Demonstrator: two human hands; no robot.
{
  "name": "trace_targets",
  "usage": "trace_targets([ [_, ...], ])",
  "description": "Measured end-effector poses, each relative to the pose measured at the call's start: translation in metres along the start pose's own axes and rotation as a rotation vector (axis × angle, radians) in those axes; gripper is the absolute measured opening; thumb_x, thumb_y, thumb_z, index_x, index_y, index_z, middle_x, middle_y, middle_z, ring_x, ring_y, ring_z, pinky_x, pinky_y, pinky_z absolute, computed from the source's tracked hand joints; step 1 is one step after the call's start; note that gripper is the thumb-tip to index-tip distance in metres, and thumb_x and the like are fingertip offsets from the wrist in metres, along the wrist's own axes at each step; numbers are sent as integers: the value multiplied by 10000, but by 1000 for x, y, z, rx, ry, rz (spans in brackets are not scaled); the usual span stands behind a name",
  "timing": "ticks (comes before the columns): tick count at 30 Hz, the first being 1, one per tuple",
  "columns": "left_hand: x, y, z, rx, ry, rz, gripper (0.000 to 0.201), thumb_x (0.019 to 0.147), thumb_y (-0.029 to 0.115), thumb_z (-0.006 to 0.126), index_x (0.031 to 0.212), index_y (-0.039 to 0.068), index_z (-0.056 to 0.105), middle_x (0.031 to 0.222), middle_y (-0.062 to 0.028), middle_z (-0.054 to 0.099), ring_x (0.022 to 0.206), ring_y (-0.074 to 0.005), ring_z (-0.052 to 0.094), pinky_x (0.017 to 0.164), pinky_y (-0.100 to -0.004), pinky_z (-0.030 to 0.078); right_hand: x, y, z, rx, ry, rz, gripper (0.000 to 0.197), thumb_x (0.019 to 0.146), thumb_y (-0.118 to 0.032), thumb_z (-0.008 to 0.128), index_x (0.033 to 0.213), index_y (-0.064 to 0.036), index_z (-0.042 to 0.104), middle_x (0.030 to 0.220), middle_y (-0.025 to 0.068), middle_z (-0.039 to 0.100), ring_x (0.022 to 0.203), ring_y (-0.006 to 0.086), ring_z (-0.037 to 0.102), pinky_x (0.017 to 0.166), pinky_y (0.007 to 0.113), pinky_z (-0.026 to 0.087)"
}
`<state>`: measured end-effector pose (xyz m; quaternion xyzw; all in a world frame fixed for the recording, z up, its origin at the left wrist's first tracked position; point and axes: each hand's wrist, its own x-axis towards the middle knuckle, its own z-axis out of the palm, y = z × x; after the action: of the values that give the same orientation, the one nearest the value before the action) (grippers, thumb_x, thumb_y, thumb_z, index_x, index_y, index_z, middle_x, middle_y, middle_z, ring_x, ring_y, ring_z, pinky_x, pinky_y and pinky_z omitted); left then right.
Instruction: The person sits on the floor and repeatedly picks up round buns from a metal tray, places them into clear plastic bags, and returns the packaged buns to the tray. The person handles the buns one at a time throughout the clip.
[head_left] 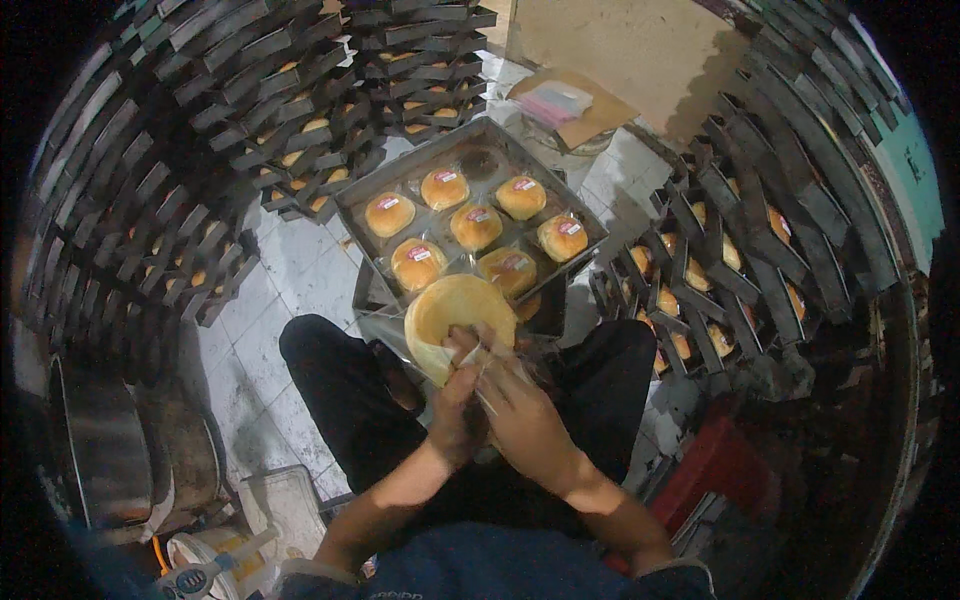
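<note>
A round golden bun (455, 312) in a clear plastic bag is held over my lap, its pale side up. My left hand (457, 408) is closed on the near end of the bag, just below the bun. Over the same end, my right hand (518, 405) is closed too, its fingers slightly blurred. The fingers hide the mouth of the bag. Just beyond the bun, a dark metal tray (358, 240) holds several wrapped buns (476, 226), most with a small red and white label. One wrapped bun (507, 272) in it lies nearest the held one.
Tall stacks of dark metal trays (270, 85) with buns rise at the left and back. More stacked trays (770, 260) stand at the right. Pink and white packets (553, 103) lie on cardboard at the back. Near the lower left are a white tub (210, 550) and a large metal pot (105, 440).
</note>
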<state>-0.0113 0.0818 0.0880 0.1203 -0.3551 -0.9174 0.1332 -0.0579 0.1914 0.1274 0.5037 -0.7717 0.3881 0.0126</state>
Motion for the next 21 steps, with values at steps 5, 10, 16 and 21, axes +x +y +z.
trace_targets([
  [5,14,18,-7,-204,77,16,700,904,518,523,1421,60,411,1334,-129,537,1219,-277,542,1044,-441,432,6,-5,0,-188,-108,-24,568,843,-32,622,1393,-64,485,1367,202,513,1307,432,443,1092,458,388],
  [10,33,42,-29,-91,222,193,713,940,543,455,1435,32,407,1340,-153,554,1204,-304,567,1015,-436,468,-11,-22,25,69,-212,75,415,909,-134,637,1311,-95,541,1067,179,657,970,333,650,826,428,517],
  [16,23,53,-38,-228,225,199,806,928,650,391,1454,40,395,1388,-146,531,1237,-312,546,1033,-447,446,-18,-22,46,228,2,88,367,906,-159,645,1255,-67,576,766,153,663,647,322,662,592,420,529],
  [21,17,51,-53,-349,101,142,783,924,623,434,1458,50,403,1440,-143,475,1276,-319,509,1054,-450,430,-7,-24,51,23,-128,96,354,885,-140,667,1219,-46,592,723,111,663,629,289,664,571,412,529],
])
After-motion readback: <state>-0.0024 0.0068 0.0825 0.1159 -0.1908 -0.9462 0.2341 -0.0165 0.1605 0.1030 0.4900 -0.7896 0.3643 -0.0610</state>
